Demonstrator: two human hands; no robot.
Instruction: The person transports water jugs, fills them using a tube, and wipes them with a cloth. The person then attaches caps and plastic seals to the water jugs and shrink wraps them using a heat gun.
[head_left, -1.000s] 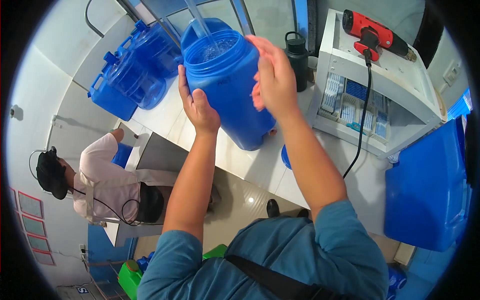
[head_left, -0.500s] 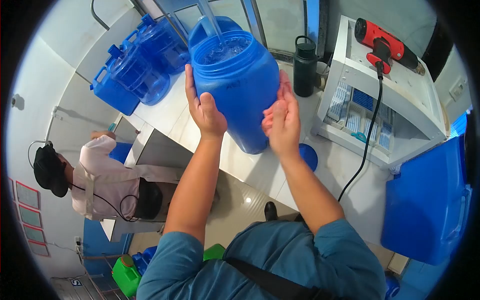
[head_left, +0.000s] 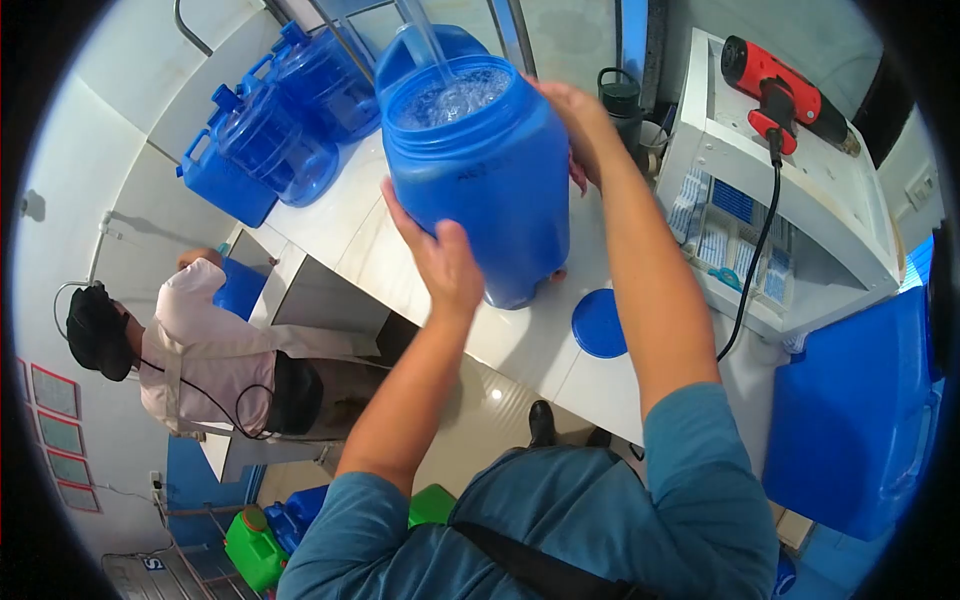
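Note:
A large blue plastic water jug [head_left: 480, 205] with a wide threaded mouth stands on the white counter. Bubbling water [head_left: 455, 98] fills it near the rim, and a clear stream or tube enters from above. My left hand [head_left: 440, 260] lies against the jug's lower left side, fingers stretched and thumb apart. High on the right side, my right hand [head_left: 580, 125] reaches toward the rim with its fingers extended, partly hidden behind the jug. A round blue lid [head_left: 600, 323] lies on the counter beside the jug's base.
Blue water bottles [head_left: 275, 140] stand at the back left. A dark flask [head_left: 620, 105] is behind my right arm. On a white shelf unit [head_left: 800, 170] rests a red heat gun [head_left: 770, 85] with its cord hanging down. Another person [head_left: 210, 350] works at left.
My right hand has moved up and back along the jug toward its rim. My left hand has slid lower. The jug has turned slightly, and more of the lid shows.

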